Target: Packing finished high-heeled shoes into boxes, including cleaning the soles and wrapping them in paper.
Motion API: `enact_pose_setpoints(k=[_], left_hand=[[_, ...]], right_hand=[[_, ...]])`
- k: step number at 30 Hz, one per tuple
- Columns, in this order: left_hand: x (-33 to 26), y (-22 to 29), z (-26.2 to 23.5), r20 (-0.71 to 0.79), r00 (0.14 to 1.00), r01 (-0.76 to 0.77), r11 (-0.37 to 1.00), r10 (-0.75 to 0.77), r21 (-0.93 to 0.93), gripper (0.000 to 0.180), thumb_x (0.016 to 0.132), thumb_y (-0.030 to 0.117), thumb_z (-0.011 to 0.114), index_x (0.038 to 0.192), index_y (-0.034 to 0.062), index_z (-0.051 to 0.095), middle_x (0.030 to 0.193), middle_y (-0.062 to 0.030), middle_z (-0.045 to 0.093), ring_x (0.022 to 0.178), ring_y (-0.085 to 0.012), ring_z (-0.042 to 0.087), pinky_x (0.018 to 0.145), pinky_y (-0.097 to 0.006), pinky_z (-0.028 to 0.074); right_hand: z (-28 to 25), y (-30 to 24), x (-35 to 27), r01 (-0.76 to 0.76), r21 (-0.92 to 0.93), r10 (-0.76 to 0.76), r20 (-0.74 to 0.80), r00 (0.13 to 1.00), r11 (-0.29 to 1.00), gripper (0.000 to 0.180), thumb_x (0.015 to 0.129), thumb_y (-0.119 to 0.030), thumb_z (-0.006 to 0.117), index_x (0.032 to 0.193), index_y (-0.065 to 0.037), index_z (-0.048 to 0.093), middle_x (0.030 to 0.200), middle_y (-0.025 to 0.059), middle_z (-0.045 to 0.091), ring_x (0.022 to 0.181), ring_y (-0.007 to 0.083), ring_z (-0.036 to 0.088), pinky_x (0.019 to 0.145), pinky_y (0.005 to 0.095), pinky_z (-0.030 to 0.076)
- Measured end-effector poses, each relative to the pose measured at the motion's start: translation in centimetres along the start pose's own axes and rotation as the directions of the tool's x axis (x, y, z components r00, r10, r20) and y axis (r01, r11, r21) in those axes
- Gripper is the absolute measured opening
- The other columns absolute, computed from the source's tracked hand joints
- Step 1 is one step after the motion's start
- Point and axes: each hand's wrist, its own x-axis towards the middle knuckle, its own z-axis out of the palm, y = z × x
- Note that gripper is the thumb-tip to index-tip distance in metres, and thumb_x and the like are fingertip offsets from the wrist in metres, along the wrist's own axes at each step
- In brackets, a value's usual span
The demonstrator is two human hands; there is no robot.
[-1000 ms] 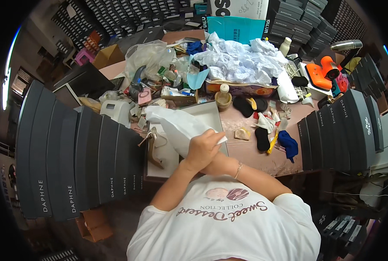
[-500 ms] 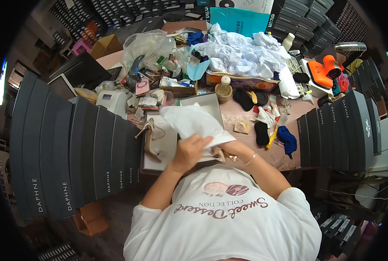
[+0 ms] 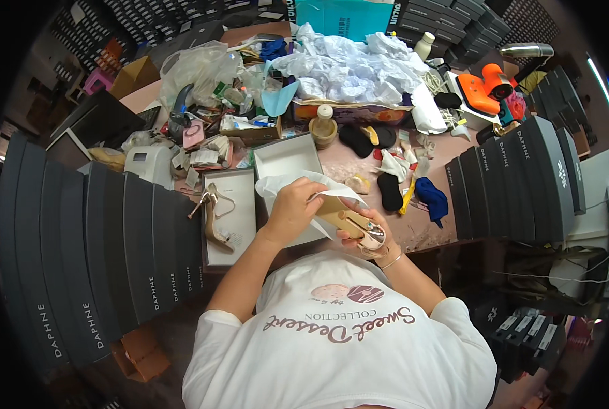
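Note:
My left hand [image 3: 292,210] pinches a sheet of white tissue paper [image 3: 272,184] with its fingers closed, just in front of my chest. Close beside it, my right hand [image 3: 381,222] grips a heeled sandal [image 3: 336,214] with a tan sole and a shiny gold-toned part. The paper lies over part of this sandal's far end. A matching beige sandal [image 3: 216,228] rests on its side in an open box [image 3: 246,235] to the left. Another white-lined box part [image 3: 287,158] stands behind the paper, partly covered by it.
Stacks of dark shoe boxes [image 3: 103,238] rise on the left, and more boxes [image 3: 516,184] on the right. Crumpled white paper [image 3: 349,68] heaps at the back. A glue jar [image 3: 324,129], black pads [image 3: 389,192] and a blue cloth [image 3: 431,199] lie on the pink table [image 3: 420,235].
The right hand has brought the sandal up from under the paper, turning its sole into sight. The paper has dropped lower over the sandal. The whole view has shifted slightly.

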Motion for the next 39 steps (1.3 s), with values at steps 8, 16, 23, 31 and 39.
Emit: enact_pose_setpoints(k=[8,16,23,31,39], left_hand=[[0.9,-0.6,2.0,0.054,0.997,-0.054,0.999,0.053,0.008,0.016,0.079,0.004,0.063,0.095,0.0014,0.068,0.078,-0.0123,0.06,0.069,-0.0239,0.06,0.064,-0.031,0.047],[0.8,0.6,2.2,0.135,0.986,-0.109,0.993,0.1,0.054,0.017,0.076,0.008,0.068,0.093,0.0035,0.069,0.088,-0.0098,0.06,0.083,-0.0246,0.058,0.076,-0.036,0.045],[-0.3,1.1,3.6,0.304,0.917,-0.329,0.921,0.258,0.211,0.048,0.064,0.04,0.079,0.101,0.0112,0.067,0.125,-0.0112,0.049,0.129,-0.0334,0.035,0.108,-0.063,0.014],[-0.5,1.5,4.4,0.225,0.934,-0.324,0.921,0.276,0.216,0.047,0.062,0.05,0.079,0.09,0.0135,0.068,0.124,-0.011,0.049,0.13,-0.0382,0.031,0.106,-0.067,0.01],[-0.8,0.0,5.8,0.026,0.964,-0.265,0.949,0.264,0.17,0.026,0.072,0.031,0.076,0.084,0.0091,0.068,0.113,-0.0108,0.056,0.124,-0.0332,0.041,0.106,-0.063,0.016]], right_hand=[[-1.4,0.6,-0.8,0.033,0.035,-0.036,0.102,0.994,0.999,0.056,0.091,-0.03,0.047,0.144,-0.016,0.035,0.122,0.0082,0.048,0.086,0.0269,0.046,0.063,0.0313,0.044],[-1.7,0.5,-1.6,0.075,0.027,-0.078,0.089,0.993,0.997,0.056,0.091,-0.03,0.047,0.144,-0.019,0.034,0.124,0.0082,0.048,0.084,0.0273,0.048,0.062,0.0312,0.046],[0.4,0.6,-2.7,0.072,-0.16,-0.093,-0.13,0.987,0.985,0.041,0.089,-0.033,0.049,0.125,-0.014,0.043,0.105,0.0183,0.058,0.083,0.0288,0.061,0.061,0.0325,0.052],[3.6,-0.1,-2.9,0.072,-0.426,-0.19,-0.24,0.952,0.902,0.06,0.089,-0.034,0.05,0.141,-0.011,0.03,0.109,0.0097,0.056,0.085,0.0153,0.065,0.057,0.0238,0.057],[3.5,0.2,-2.2,0.054,-0.399,-0.183,-0.293,0.939,0.915,0.059,0.088,-0.035,0.05,0.14,-0.013,0.033,0.112,0.0108,0.055,0.084,0.0195,0.064,0.062,0.0299,0.055]])
